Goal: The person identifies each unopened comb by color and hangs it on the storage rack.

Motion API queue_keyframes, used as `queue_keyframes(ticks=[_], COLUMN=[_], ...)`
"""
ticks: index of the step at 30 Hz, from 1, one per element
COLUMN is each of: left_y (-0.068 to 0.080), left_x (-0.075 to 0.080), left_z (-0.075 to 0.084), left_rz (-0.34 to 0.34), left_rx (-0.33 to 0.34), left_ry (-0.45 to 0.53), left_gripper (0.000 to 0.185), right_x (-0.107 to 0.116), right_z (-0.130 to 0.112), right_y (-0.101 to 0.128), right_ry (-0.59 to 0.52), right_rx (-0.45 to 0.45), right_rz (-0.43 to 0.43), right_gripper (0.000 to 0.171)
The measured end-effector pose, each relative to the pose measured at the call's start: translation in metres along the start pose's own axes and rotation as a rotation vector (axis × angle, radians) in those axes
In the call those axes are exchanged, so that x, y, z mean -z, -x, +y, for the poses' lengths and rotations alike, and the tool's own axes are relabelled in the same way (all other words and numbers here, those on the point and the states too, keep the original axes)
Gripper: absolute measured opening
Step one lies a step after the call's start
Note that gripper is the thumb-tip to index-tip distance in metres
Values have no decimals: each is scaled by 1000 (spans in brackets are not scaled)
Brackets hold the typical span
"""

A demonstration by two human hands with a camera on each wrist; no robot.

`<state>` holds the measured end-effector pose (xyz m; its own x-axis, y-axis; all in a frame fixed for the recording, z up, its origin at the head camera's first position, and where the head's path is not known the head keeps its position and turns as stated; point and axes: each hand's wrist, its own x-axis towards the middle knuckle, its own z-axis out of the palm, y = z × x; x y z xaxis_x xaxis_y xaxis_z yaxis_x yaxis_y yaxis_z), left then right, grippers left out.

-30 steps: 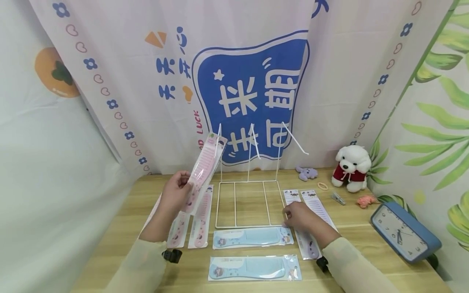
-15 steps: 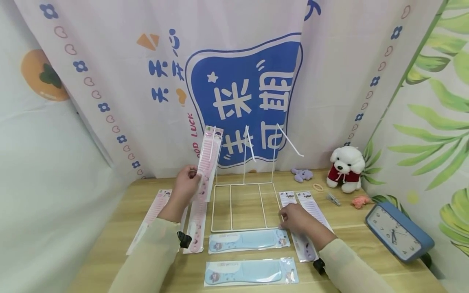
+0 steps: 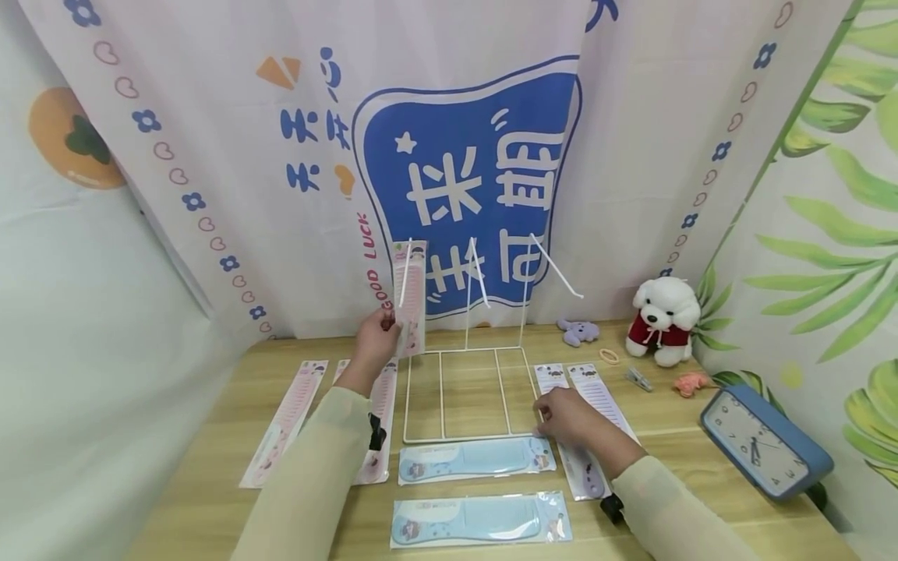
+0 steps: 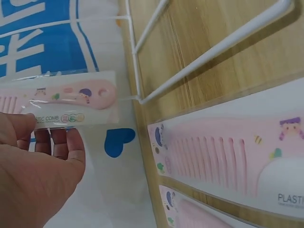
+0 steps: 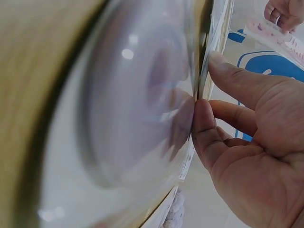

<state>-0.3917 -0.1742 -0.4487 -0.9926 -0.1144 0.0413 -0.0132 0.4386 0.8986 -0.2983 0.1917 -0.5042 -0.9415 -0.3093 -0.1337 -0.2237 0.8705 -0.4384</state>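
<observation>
My left hand [image 3: 382, 323] pinches the lower end of a packaged pink comb [image 3: 410, 296] and holds it upright against the left hook of the white wire rack [image 3: 466, 352]. The left wrist view shows my fingers [image 4: 57, 142] under the pink comb's package [image 4: 71, 97], close to a rack wire [image 4: 213, 52]. My right hand [image 3: 543, 413] is at the front right corner of the rack's base, and thumb and forefinger [image 5: 204, 123] pinch a thin edge there. Two purple comb packages [image 3: 596, 389] lie partly under that hand.
Two blue comb packages [image 3: 477, 458] [image 3: 480, 528] lie in front of the rack, and pink ones [image 3: 284, 421] lie at its left. At the right stand a white plush dog [image 3: 666, 319] and a blue clock [image 3: 765, 440], with small trinkets [image 3: 638, 379] between. A curtain hangs behind.
My left hand has carried the pink comb away from me and to the right, turning it upright at the rack's left hook. The right hand has stayed at the rack's corner.
</observation>
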Motion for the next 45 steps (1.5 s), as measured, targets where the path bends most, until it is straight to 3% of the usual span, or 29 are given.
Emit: queue_keyframes(ticks=[8, 16, 23, 32, 38, 42, 45], left_y=[-11, -12, 0, 44, 80, 103, 116], left_x=[-5, -6, 11, 73, 117, 135, 143], left_z=[2, 0, -18, -63, -94, -109, -118], left_rz=[35, 33, 21, 39, 39, 4, -11], left_rx=[-18, -17, 8, 54, 150, 228, 246], left_ry=[-39, -11, 78, -205, -543, -657, -708], left_gripper=[19, 21, 30, 40, 59, 77, 79], right_x=[0, -1, -2, -3, -3, -3, -4], right_z=[-1, 0, 1, 5, 4, 3, 2], right_y=[0, -1, -1, -2, -1, -1, -2], right_ry=[-19, -19, -10, 0, 3, -3, -7], right_rx=[-2, -18, 9, 40, 52, 27, 11], right_rz=[-2, -14, -3, 3, 8, -3, -10], right_gripper=[16, 15, 18, 26, 30, 19, 14])
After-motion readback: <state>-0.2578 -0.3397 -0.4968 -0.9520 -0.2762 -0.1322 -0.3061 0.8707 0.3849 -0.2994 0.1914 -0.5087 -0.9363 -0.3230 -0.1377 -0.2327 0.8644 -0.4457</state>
